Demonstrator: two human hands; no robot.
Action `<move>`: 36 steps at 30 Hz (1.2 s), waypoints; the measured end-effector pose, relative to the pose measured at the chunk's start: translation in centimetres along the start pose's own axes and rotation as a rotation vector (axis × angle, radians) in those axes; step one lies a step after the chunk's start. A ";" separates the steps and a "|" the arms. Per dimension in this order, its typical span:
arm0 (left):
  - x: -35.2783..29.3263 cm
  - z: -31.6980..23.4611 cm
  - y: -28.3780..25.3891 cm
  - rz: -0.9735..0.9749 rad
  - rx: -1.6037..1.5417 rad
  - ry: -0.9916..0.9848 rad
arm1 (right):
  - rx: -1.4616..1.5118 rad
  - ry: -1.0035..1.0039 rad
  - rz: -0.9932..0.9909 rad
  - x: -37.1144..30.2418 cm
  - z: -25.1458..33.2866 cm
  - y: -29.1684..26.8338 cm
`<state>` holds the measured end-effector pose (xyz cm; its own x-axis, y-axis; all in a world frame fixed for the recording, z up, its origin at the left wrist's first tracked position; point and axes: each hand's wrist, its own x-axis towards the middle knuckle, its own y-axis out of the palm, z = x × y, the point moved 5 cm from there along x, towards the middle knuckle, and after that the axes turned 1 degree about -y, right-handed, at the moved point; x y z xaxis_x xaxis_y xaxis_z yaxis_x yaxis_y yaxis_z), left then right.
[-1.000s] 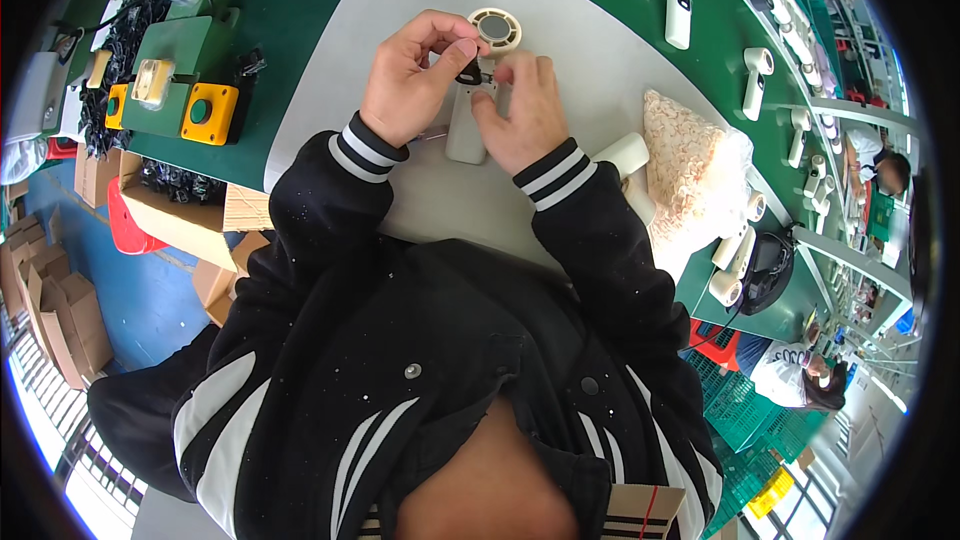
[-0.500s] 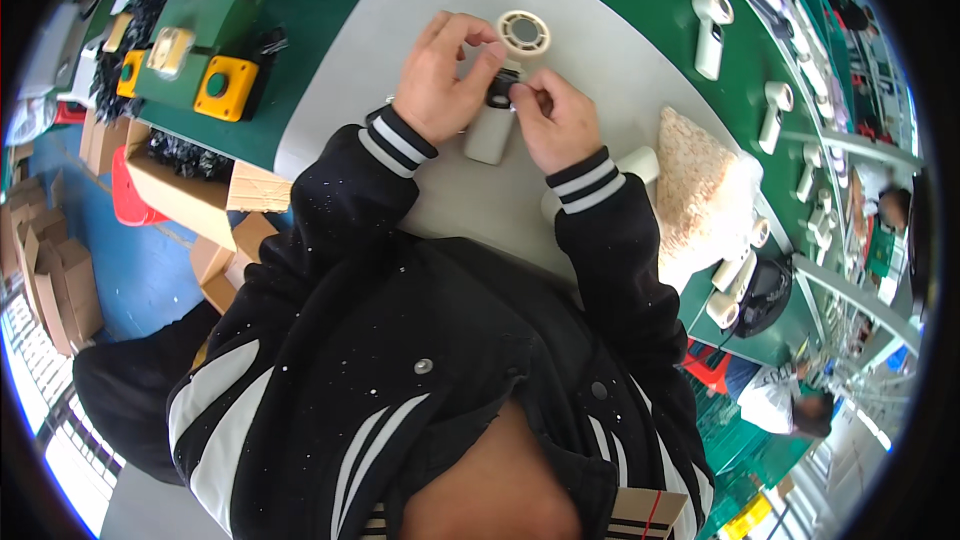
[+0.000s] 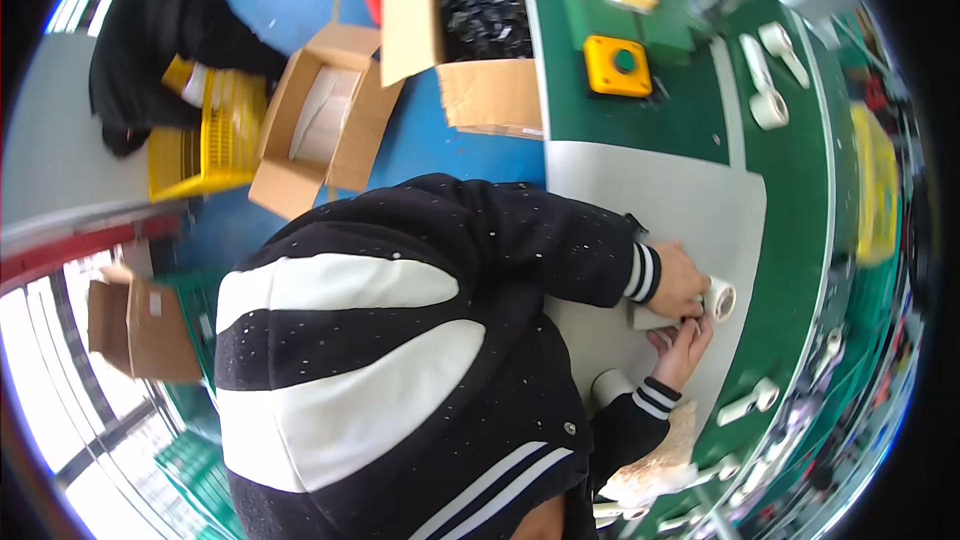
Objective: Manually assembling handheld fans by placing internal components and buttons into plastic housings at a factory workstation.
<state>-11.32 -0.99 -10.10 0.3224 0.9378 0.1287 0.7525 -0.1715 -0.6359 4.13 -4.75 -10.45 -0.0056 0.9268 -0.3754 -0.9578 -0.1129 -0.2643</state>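
Observation:
A pale handheld fan (image 3: 650, 319) lies low over the grey mat (image 3: 690, 185), between my two hands. My left hand (image 3: 680, 282) is closed over its handle. My right hand (image 3: 684, 352) pinches the neck of the fan from the near side, and the fingertips of both hands meet there. Just past the fingers is a round pale fan head (image 3: 719, 299) with a ring-shaped face; whether it is joined to the handle cannot be told. The hands hide the middle of the fan. A pale cylindrical part (image 3: 612, 387) rests beside my right sleeve.
A green press fixture with a yellow button box (image 3: 617, 67) stands at the back. Other pale fans (image 3: 768, 108) and another fan (image 3: 749, 403) lie on the green bench. Open cartons (image 3: 322, 120), a yellow crate (image 3: 230, 135) and a person in dark clothes (image 3: 170, 40) are at left.
The view has swung round, so bench and hands now appear at the right. My hands have come closer together over the fan, and the round head now sits right at my fingers.

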 end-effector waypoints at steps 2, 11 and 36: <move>-0.4 -0.1 -0.2 -0.071 -0.063 -0.002 | 0.009 -0.053 0.009 0.2 0.3 0.1; -1.7 -2.5 -0.1 -0.266 -0.286 0.194 | 0.133 -0.335 -0.074 -1.4 2.1 -0.9; -2.8 -7.0 -3.8 -0.203 -0.618 0.321 | 0.238 -0.705 -0.123 -6.5 5.5 -1.1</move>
<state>-11.04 -5.10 -2.74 0.2234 0.8509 0.4755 0.9718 -0.2319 -0.0415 3.63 -8.67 -2.83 -0.0007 0.9465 0.3228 -0.9992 0.0123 -0.0382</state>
